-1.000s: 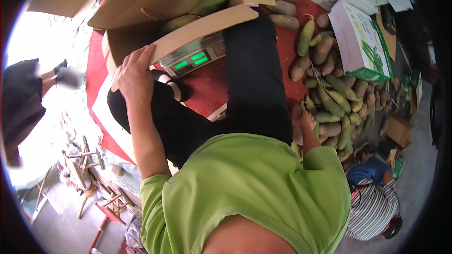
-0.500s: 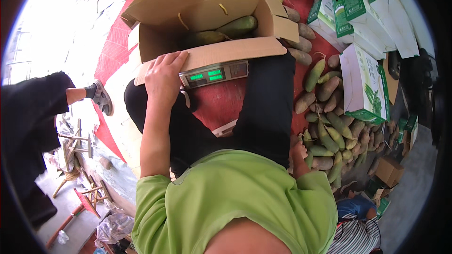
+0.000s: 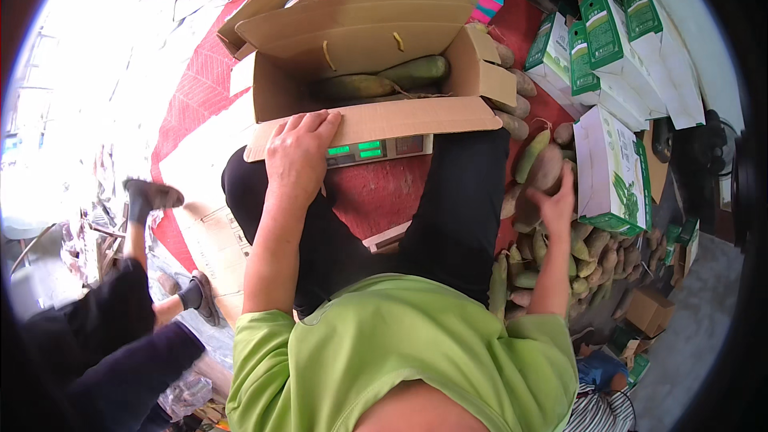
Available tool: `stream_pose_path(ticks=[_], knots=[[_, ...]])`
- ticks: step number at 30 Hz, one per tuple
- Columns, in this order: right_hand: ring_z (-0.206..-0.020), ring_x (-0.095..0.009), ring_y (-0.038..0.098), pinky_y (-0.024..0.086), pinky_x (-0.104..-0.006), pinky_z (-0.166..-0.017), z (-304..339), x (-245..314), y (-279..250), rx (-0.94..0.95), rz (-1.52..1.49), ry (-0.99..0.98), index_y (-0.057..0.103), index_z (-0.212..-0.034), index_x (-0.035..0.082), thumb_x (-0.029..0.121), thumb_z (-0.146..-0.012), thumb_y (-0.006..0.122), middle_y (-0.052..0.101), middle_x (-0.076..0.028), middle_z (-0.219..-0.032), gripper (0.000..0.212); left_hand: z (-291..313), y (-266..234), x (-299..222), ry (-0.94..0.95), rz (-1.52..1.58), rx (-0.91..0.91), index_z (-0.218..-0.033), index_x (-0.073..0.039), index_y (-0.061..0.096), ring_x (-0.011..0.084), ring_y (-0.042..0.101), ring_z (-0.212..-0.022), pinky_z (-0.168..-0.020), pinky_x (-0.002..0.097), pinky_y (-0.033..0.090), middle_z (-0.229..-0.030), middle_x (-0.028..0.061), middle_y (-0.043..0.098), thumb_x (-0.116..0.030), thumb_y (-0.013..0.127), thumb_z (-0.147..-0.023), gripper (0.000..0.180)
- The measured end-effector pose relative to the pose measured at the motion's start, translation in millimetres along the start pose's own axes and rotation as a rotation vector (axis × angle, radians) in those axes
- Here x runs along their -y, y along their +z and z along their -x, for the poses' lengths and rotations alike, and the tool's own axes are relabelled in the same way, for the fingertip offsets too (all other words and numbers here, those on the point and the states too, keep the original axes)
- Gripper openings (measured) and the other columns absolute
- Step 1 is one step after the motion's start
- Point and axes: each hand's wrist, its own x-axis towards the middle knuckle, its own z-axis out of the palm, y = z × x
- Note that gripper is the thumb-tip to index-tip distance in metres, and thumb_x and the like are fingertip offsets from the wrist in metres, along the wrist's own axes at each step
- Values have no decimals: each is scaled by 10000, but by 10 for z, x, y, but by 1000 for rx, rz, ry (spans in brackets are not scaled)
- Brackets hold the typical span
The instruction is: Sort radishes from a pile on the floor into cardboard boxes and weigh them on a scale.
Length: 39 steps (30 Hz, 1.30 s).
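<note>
My left hand [image 3: 298, 152] lies over the front flap [image 3: 416, 116] of an open cardboard box, fingers bent on top and thumb out of sight. In the box are two large green radishes [image 3: 416, 72], one partly behind the other. Just under the flap, a scale's display [image 3: 369, 150] glows green. Off to the right, my right hand [image 3: 558, 202] is at the heap, closed round a pinkish-brown root vegetable [image 3: 546, 166], fingers along its right side and thumb at its lower end. Motion slightly blurs this hand.
Green radishes and brownish roots [image 3: 596, 260] lie heaped on the right. A white-green carton [image 3: 602, 168] stands beside them, with several similar cartons [image 3: 600, 40] behind. Another person's legs [image 3: 120, 312] are at the left. Red flooring [image 3: 376, 196] shows between my knees.
My right hand has moved forward from beside my hip to the brownish root. The left hand stays on the flap. The other person's legs have shifted; a second foot now shows.
</note>
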Motion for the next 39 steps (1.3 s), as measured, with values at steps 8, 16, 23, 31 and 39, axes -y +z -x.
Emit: stream_pose_path(ticks=[8, 16, 23, 31, 39], knots=[[-1181, -244, 514, 416, -382, -987, -925, 1729, -270, -21, -157, -439, 398, -1369, 43, 134, -630, 796, 506, -132, -1309, 845, 10, 7, -3, -4, 9, -8, -1081, -143, 648, 201, 593, -1040, -893, 354, 468, -1065, 5, 642, -109, 534, -800, 306], [-1101, -320, 552, 450, -403, -926, -1299, 2413, 763, 247, 57, -895, 490, -1291, 123, 158, -603, 772, 587, -126, -1172, 744, -32, -9, -5, 23, -19, -38, -1063, -154, 653, 203, 608, -1006, -859, 352, 482, -1050, 5, 653, -70, 528, -786, 316], [-1071, -318, 578, 469, -421, -881, -1308, 2242, 1094, 357, 296, -728, 520, -1284, 145, 212, -689, 722, 614, -145, -1148, 632, -61, 29, -41, -3, 1, -21, -1107, -166, 661, 211, 607, -1015, -870, 365, 479, -1066, -2, 658, 0, 531, -757, 408], [-981, -210, 625, 486, -323, -860, -1258, 666, 191, 162, -284, -247, 570, -1214, 58, 220, -793, 703, 651, -124, -1087, 471, -78, -2, -118, -50, 12, 1, -1087, -175, 681, 213, 621, -986, -845, 355, 487, -1047, -6, 667, 51, 536, -755, 427], [-769, -165, 616, 499, -294, -642, -191, -1939, 769, -8, -125, 550, 618, -1098, 3, 205, -752, 749, 658, -84, -911, 421, -66, 44, -128, -62, -15, 12, -1119, -171, 671, 227, 619, -996, -846, 357, 489, -1079, 6, 658, 93, 534, -744, 478]])
